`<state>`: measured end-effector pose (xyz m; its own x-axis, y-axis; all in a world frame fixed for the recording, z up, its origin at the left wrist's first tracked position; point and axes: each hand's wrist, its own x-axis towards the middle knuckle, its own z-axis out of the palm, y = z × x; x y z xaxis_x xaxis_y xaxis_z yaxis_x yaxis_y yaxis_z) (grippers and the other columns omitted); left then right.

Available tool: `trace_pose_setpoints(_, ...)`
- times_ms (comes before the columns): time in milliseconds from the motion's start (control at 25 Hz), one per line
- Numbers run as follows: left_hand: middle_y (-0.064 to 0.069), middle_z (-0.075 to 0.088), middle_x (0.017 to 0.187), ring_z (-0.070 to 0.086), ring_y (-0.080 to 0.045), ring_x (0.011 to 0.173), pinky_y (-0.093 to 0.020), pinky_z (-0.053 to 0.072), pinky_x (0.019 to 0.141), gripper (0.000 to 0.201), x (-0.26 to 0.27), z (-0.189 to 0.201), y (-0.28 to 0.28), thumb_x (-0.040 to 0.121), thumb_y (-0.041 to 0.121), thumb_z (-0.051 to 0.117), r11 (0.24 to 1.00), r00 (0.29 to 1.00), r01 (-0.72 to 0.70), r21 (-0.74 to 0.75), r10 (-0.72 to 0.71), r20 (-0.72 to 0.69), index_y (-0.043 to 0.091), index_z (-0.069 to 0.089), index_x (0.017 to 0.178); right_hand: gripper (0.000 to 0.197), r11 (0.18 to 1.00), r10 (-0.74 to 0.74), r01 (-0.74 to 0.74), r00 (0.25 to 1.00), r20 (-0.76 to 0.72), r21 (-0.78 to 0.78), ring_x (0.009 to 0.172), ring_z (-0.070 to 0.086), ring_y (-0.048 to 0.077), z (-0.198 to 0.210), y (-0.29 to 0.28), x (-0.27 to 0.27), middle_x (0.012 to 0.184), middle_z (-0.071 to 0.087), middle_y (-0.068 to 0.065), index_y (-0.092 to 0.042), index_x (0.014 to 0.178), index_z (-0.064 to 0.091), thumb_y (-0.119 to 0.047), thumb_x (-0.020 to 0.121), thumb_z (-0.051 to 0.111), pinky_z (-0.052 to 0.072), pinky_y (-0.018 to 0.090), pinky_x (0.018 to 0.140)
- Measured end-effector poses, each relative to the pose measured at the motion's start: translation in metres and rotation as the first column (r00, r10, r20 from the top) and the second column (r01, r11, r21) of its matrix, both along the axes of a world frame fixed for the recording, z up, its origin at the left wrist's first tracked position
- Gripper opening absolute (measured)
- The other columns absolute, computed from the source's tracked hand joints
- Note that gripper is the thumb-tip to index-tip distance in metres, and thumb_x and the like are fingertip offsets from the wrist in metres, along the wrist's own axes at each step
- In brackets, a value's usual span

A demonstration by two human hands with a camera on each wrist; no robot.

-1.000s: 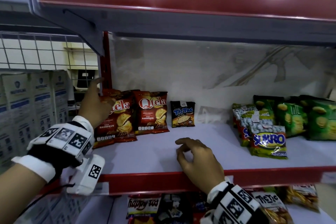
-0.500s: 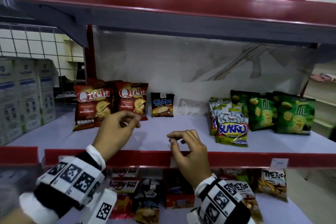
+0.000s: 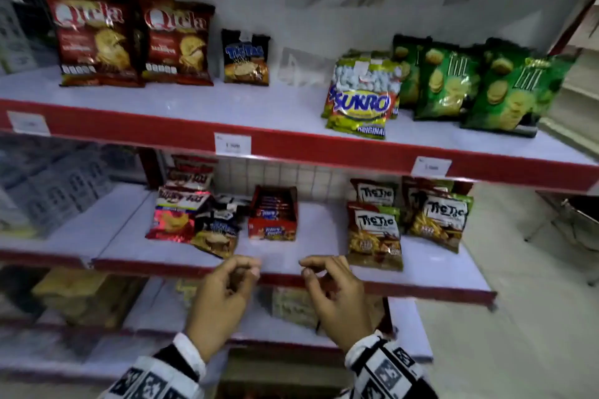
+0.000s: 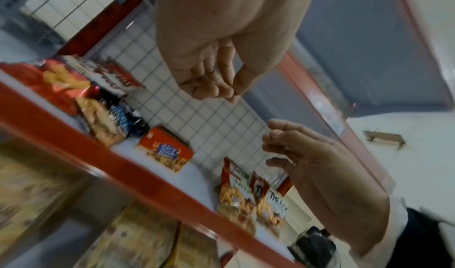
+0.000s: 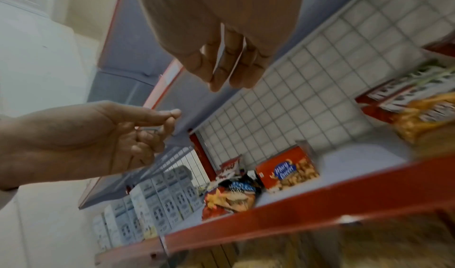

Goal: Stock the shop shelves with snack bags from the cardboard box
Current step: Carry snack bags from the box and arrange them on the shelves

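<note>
A: What takes up most of the view?
B: The shelving. The upper shelf (image 3: 201,107) runs across from nine o'clock to three o'clock, and the middle shelf (image 3: 311,236) lies below it, toward six o'clock.

A: Where are the snack bags?
B: On the upper shelf, two red chip bags (image 3: 94,39) stand at ten o'clock, with a small black bag (image 3: 245,57) just beside them. Green bags (image 3: 479,84) lean at two o'clock, a nut bag (image 3: 361,100) in front of them. On the middle shelf a red biscuit box (image 3: 274,214) sits near the centre, a pile of mixed bags (image 3: 191,217) at its nine o'clock, and brown stick-snack bags (image 3: 376,233) at its three o'clock. The cardboard box cannot be made out for certain.

A: And the hands?
B: Both hang in front of the middle shelf's red edge, apart from each other. The left hand (image 3: 220,298), at six o'clock, has loosely curled fingers and holds nothing. The right hand (image 3: 337,295), at its three o'clock, is also loosely curled and empty.
</note>
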<state>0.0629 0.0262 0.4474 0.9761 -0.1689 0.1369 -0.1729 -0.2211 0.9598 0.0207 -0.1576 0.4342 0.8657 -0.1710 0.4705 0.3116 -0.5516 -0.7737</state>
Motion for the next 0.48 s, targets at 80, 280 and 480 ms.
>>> trace_pose_setpoints(80, 0.002, 0.068, 0.086, 0.062, -0.020, 0.082, -0.024, 0.048, 0.070, 0.025, -0.007, -0.037, -0.008, 0.089, 0.003, 0.059, 0.998, 0.993, 0.034, 0.051, -0.027, -0.119, 0.027, 0.063, 0.084, 0.014, 1.000, -0.001, 0.004, 0.988, -0.153, 0.017, 0.091, 0.059, 0.009, -0.033, -0.006, -0.010, 0.093, 0.061, -0.012, -0.024, 0.098, 0.066, -0.015, 0.089, 0.060, 0.050, 0.025, 0.080)
trace_pose_setpoints(280, -0.010, 0.065, 0.090, 0.057, -0.027, 0.083, -0.030, 0.047, 0.075, 0.017, -0.002, -0.122, -0.020, 0.089, -0.004, 0.057, 0.990, 0.945, 0.046, 0.133, 0.000, -0.328, 0.010, 0.065, 0.093, 0.027, 0.988, -0.011, 0.076, 0.901, -0.434, 0.133, 0.079, 0.060, 0.006, -0.116, -0.011, -0.020, 0.094, 0.060, -0.001, -0.038, 0.095, 0.059, -0.012, 0.090, 0.058, 0.049, 0.016, 0.070)
trace_pose_setpoints(480, -0.012, 0.067, 0.099, 0.060, -0.028, 0.095, -0.033, 0.047, 0.087, 0.019, 0.009, -0.202, -0.017, 0.091, -0.002, 0.053, 0.976, 0.878, 0.051, 0.213, 0.057, -0.475, 0.003, 0.067, 0.104, 0.028, 0.978, -0.055, 0.165, 0.793, -0.607, 0.127, 0.086, 0.059, 0.010, -0.194, -0.011, -0.019, 0.098, 0.059, 0.005, -0.036, 0.102, 0.058, -0.010, 0.091, 0.056, 0.046, 0.016, 0.077)
